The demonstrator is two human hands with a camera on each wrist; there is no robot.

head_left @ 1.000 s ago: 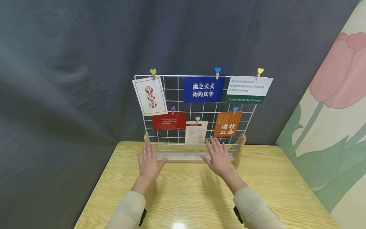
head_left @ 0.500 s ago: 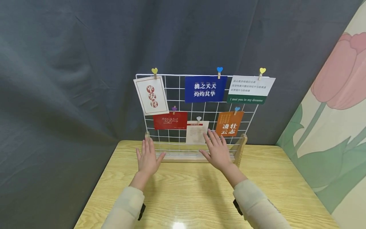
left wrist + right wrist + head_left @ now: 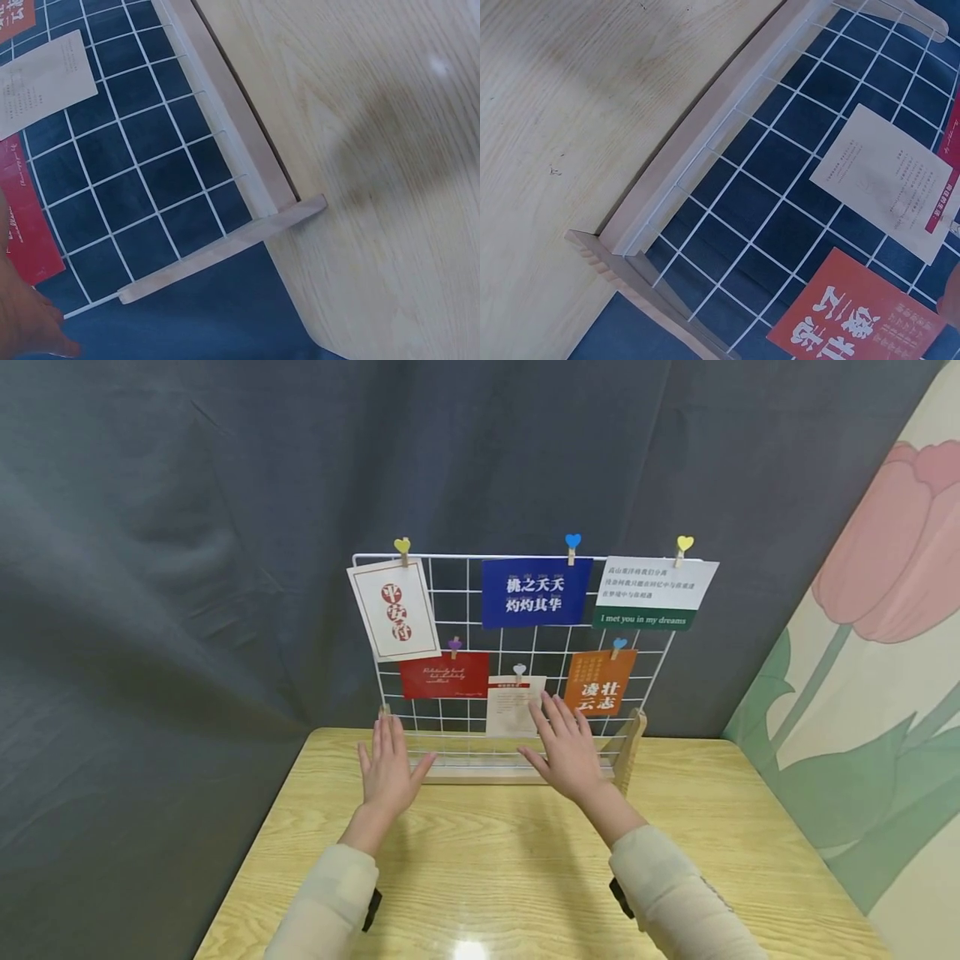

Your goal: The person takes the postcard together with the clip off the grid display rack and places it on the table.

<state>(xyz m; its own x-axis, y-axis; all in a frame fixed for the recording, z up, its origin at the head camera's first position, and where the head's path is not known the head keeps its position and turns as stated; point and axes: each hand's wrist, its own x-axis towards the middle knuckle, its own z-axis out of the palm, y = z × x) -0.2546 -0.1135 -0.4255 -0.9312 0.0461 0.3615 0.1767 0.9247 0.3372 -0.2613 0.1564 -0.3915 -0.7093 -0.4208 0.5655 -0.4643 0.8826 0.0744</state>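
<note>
Both hands are held palm forward before a white wire grid on a wooden base. My left hand has its fingers straight at the grid's lower left, with nothing in it. My right hand, fingers spread and straight, overlaps the edges of a cream card and an orange card in the head view. A red card hangs left of these. Along the top are a white card with red characters, a blue card and a white-and-green card, each under a heart-topped clothespin.
The rack's wooden base stands on a light wood table. Behind it hangs a dark grey curtain. A wall covering with a pink tulip runs along the right side.
Both hands have risen slightly and moved a little forward; the right fingertips now overlap the cream card's edge. The head view shifts slightly, while the cards and clothespins stay in place on the grid.
</note>
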